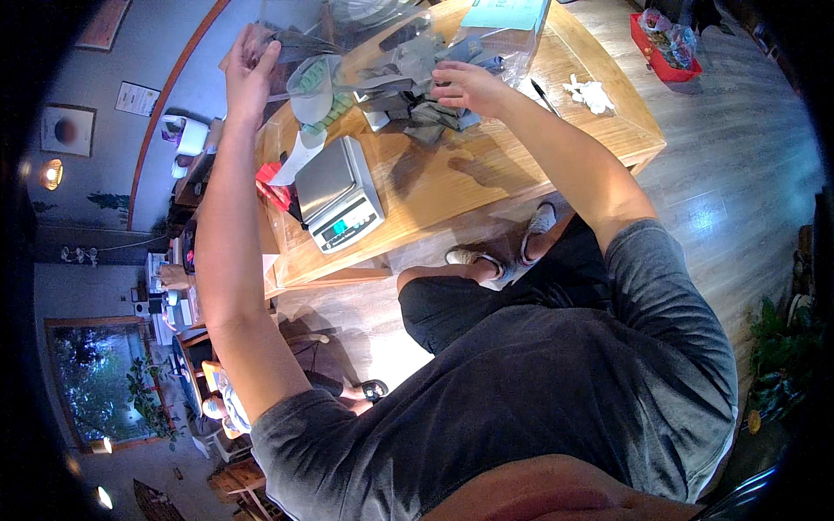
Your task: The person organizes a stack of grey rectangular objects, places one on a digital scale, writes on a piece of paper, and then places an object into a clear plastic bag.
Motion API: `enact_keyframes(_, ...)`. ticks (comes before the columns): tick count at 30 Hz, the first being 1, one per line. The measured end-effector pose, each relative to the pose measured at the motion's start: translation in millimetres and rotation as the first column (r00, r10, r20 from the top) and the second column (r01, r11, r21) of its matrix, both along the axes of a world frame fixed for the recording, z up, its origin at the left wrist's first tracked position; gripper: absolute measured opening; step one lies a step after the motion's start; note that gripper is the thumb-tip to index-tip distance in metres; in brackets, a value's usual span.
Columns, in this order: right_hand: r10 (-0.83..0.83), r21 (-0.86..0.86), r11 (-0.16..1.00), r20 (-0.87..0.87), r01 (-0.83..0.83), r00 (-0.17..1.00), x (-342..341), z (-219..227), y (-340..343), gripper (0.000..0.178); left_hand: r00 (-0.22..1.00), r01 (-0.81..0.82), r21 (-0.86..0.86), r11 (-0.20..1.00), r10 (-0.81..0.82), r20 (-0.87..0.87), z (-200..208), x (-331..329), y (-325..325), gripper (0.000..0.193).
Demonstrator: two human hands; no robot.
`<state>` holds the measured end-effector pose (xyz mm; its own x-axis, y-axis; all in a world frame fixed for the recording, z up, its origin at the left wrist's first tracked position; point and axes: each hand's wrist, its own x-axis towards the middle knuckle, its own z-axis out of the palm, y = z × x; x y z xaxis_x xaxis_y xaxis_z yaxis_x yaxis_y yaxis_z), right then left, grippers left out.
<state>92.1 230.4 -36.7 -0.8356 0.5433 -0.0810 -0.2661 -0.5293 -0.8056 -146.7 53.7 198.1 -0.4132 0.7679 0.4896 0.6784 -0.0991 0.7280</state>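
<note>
A red bin [681,75] stands on the floor [712,187].

The scale [323,184] sits on the desk [625,122]; strips [426,130] lie heaped behind it, toward its right; a loose pile [592,95] lies farther right of it; the bin [682,76] stands on the floor [721,156], well right of the scale.

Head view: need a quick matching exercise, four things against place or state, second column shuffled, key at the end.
Things
1. digital scale
2. red bin
3. right hand
4. white crumpled pieces

Place or state
A. on the floor
B. at the grey pile
C. on the table's right part
D. display lit

Pairs: 1-D, 2-A, 3-B, 4-C
</note>
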Motion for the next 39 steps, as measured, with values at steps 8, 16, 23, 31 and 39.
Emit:
enact_keyframes(8, -0.068, 0.193, 0.98, 0.041, 0.059, 0.997, 2, 17, 1, 0.03, 0.997, 0.047, -0.046, 0.998, -0.044, 0.067, 15, 3, -6, 0.07)
enact_keyframes(16, 0.248, 0.046, 0.968, -0.023, -0.247, 0.969, 28, 32, -10, 0.036, 0.997, 0.023, -0.02, 1.0, -0.021, 0.07, 19, 16, -13, 0.068)
enact_keyframes(23, 0.236, 0.083, 0.969, -0.036, -0.232, 0.971, 34, 30, -13, 0.048, 1.0, 0.028, -0.017, 0.999, -0.028, 0.012, 14, 12, -17, 0.071)
enact_keyframes(31, 0.036, -0.046, 0.998, -0.114, -0.041, 0.993, 22, 1, 2, 0.095, 0.975, 0.014, -0.04, 0.999, -0.022, -0.222, 17, 29, -5, 0.071)
enact_keyframes(39, -0.019, -0.079, 0.997, -0.05, 0.015, 0.999, 22, 7, -2, 0.088, 0.919, 0.011, 0.039, 0.999, 0.005, -0.394, 13, 12, 10, 0.066)
